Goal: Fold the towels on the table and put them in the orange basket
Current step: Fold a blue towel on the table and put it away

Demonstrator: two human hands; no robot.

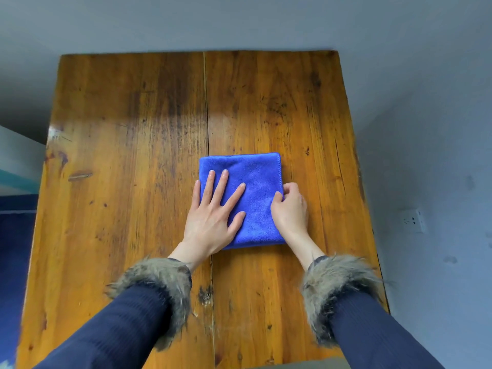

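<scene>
Both hands on blue towel (255, 179).

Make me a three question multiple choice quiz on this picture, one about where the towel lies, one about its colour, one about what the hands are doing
1. Where does the towel lie on the wooden table?
A. at the far left corner
B. near the middle, just right of the plank seam
C. hanging over the near edge

2. What colour is the towel?
A. blue
B. orange
C. white

3. What are the hands doing?
A. both lifted clear of the towel
B. both gripping the table edge
C. left hand flat on the towel, right hand pinching its right edge

Answers: 1 B, the folded square sits just right of the seam. 2 A, the cloth is plain blue. 3 C, the left fingers lie straight and spread, the right ones curl at the hem.
</scene>
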